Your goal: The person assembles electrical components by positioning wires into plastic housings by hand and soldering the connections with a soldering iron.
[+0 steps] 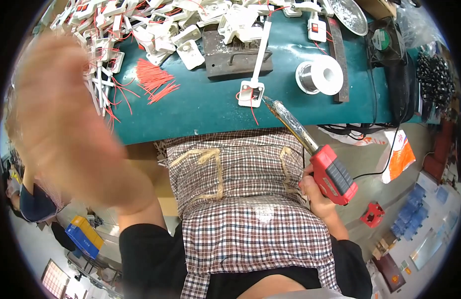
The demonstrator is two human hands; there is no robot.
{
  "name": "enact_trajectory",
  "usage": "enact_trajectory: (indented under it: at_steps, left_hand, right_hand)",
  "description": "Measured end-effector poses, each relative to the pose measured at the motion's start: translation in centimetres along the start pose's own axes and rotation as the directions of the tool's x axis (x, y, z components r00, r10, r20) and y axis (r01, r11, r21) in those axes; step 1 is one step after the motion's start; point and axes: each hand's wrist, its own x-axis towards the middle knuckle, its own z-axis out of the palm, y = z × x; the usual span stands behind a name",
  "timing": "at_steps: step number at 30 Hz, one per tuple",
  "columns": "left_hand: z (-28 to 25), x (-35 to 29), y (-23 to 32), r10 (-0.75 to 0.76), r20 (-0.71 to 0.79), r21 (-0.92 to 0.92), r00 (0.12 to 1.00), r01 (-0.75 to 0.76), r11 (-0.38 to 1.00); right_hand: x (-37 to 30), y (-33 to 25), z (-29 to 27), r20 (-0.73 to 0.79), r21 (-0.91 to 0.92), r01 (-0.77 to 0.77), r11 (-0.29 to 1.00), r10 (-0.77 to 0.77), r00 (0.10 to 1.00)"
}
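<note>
My right hand (pixel 317 198) is wrapped around the red and black handle of a soldering iron (pixel 332 174). The iron's metal barrel slants up and left, its tip close to the right edge of a small white plastic housing (pixel 244 100). A long white stem (pixel 263 50) runs up from that housing, and a red wire loops out below it. Large and blurred, my left hand (pixel 71 114) is raised on the left, over that side of the bench; its fingers are smeared, so I cannot tell what they hold, if anything.
Cut red wires (pixel 153 79) lie left of a dark metal block (pixel 235 62) with a handle. A solder spool (pixel 326 74) stands right of the housing, beside a dark bar (pixel 338 65). White plastic parts (pixel 190 54) pile up at the back; a black fan (pixel 387 42) sits far right.
</note>
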Motion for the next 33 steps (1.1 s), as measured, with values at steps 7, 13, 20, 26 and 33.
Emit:
enact_trajectory:
  at_steps: [7,13,20,26,33]
  left_hand:
    - [12.4,-9.6,1.1,-0.313,0.233,0.227,0.921,0.261,0.938]
    - [13.5,-10.6,0.3,-0.282,0.230,0.233,0.932,0.229,0.945]
    - [13.5,-10.3,0.2,-0.267,0.227,0.258,0.937,0.206,0.944]
    - [13.7,-10.4,0.2,-0.265,0.225,0.251,0.938,0.207,0.946]
    - [13.7,-10.2,0.3,-0.273,0.235,0.243,0.933,0.215,0.946]
  right_hand:
    - [-0.1,-0.8,-0.3,0.052,-0.111,0.074,0.991,-0.069,0.996]
    - [0.0,-0.9,-0.3,0.057,-0.118,0.059,0.991,-0.053,0.997]
    - [0.2,-0.9,0.0,0.035,-0.060,0.043,0.997,-0.041,0.999]
    - [0.5,-1.3,0.3,0.023,-0.075,0.027,0.997,-0.026,0.999]
    - [0.7,-1.6,0.3,0.048,-0.133,0.051,0.990,-0.045,0.998]
